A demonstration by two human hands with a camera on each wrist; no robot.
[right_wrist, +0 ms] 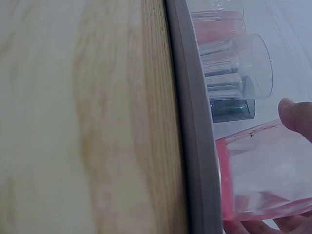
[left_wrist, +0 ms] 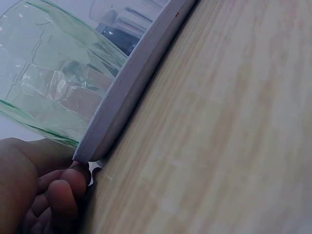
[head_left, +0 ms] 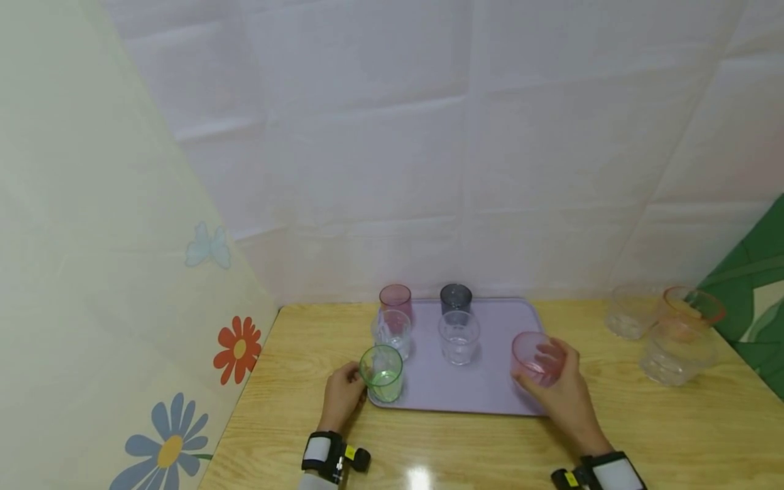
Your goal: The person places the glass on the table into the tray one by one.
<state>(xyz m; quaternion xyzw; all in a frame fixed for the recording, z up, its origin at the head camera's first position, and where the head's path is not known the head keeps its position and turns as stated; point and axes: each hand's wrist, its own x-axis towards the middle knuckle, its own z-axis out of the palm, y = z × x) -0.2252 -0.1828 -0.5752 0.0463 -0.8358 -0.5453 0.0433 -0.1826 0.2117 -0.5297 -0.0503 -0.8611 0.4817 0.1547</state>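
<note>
My right hand (head_left: 566,395) grips a pink glass (head_left: 534,357) near the right end of a lilac tray (head_left: 490,388). In the right wrist view, the thumb and fingers lie on opposite sides of the pink glass (right_wrist: 268,170), its base close to the tray rim. At the tray's front left corner, my left hand (head_left: 344,393) pinches the rim, with curled fingers (left_wrist: 63,195) below it. A green glass (head_left: 384,384) stands right beside that hand. Behind it on the tray are two clear glasses (head_left: 459,347), a purplish-pink glass (head_left: 395,298) and a dark grey glass (head_left: 456,298).
On the wooden table (head_left: 465,449), right of the tray, stand a clear glass (head_left: 626,320), another larger clear glass (head_left: 670,364) and an orange-rimmed one (head_left: 698,306). A white sheet (head_left: 380,136) hangs behind the table. A flower-decorated wall (head_left: 122,272) borders the left.
</note>
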